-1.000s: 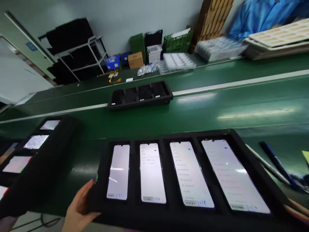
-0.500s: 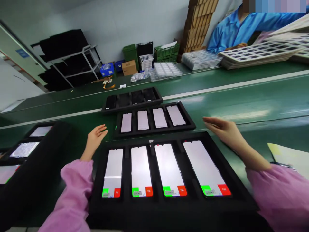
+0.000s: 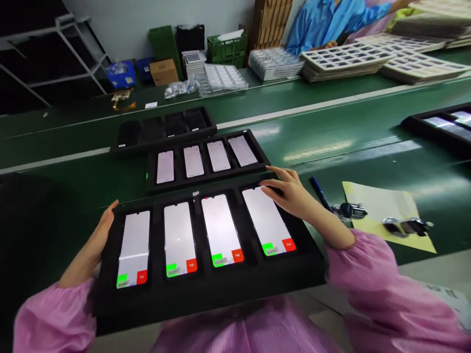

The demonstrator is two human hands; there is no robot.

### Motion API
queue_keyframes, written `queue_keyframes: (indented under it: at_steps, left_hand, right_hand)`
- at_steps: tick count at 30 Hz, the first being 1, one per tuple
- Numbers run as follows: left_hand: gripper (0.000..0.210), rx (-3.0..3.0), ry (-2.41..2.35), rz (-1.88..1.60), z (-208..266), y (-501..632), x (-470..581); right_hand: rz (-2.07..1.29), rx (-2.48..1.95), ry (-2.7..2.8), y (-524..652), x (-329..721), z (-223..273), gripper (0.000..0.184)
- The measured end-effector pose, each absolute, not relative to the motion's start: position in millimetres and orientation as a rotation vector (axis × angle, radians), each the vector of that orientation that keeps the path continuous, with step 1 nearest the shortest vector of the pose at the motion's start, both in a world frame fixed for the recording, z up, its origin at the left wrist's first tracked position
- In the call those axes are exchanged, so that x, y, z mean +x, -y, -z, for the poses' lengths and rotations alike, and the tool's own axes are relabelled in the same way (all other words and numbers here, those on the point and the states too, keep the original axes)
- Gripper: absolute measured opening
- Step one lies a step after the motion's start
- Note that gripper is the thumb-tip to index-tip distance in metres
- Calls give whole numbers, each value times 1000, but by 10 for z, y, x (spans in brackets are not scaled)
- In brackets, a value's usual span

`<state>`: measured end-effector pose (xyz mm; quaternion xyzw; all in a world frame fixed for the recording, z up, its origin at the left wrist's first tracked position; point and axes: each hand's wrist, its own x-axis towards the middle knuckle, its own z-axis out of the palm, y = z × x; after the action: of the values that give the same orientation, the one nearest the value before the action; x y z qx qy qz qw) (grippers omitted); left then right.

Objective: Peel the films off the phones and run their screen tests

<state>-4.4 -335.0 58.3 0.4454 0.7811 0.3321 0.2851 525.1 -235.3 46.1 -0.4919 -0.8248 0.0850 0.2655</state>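
Note:
Right in front of me lies a black tray (image 3: 158, 304) with several lit phones in its slots. Each white phone screen (image 3: 180, 230) shows a green block and a red "Fail" block at the bottom. My left hand (image 3: 96, 242) is against the tray's left side, gripping the edge; some of its fingers are hidden behind it. My right hand (image 3: 289, 193) is over the far right corner with fingers apart. Its fingertips rest by the top of the rightmost phone (image 3: 270, 223). Beyond it sits a second black tray (image 3: 150, 185) of lit phones.
A third black tray (image 3: 114, 147) with dark items stands behind. On the right are a blue pen (image 3: 321, 193), metal parts (image 3: 353, 211) and yellow-edged paper (image 3: 382, 196). Across the green bench (image 3: 331, 142) are stacked trays (image 3: 346, 61) and a co-worker in a blue shirt (image 3: 312, 24).
Both hands, raised apart from the near tray before, have come down onto it. The tray is turned slightly relative to the second one. My view has shifted right, showing the pen and metal parts.

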Motion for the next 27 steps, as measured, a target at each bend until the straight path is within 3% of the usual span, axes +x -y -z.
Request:
queue_keyframes:
  at_steps: [2, 6, 10, 16, 22, 24, 27]
  left_hand:
    - [92, 1323, -2165, -860, -764, 3379, 50]
    - [45, 2066, -1940, -672, -1101, 3379, 629]
    - [42, 2492, -1504, -442, -1052, 3089, 1409]
    - [40, 2420, -1540, -398, -818, 2594, 1783]
    - [36, 2616, -1504, -393, -1089, 2736, 2061]
    - [37, 2710, -1218, -446, -1193, 2957, 2357]
    - [21, 2578, -689, -405, -1224, 3277, 2804]
  right_hand:
    - [-189, -1335, 2294, 2299, 5168, -539, 32]
    - [-99, -1296, 2408, 2347, 4957, -773, 35]
    - [-78, -1227, 2492, 2338, 4741, -809, 31]
    - [-202, -1181, 2420, 2106, 4770, -552, 21]
    - [-305, -830, 2395, 2546, 5070, -744, 19]
    - [-435, -761, 2363, 2903, 5224, -884, 9]
    - [-675, -673, 2491, 3396, 5460, -994, 28]
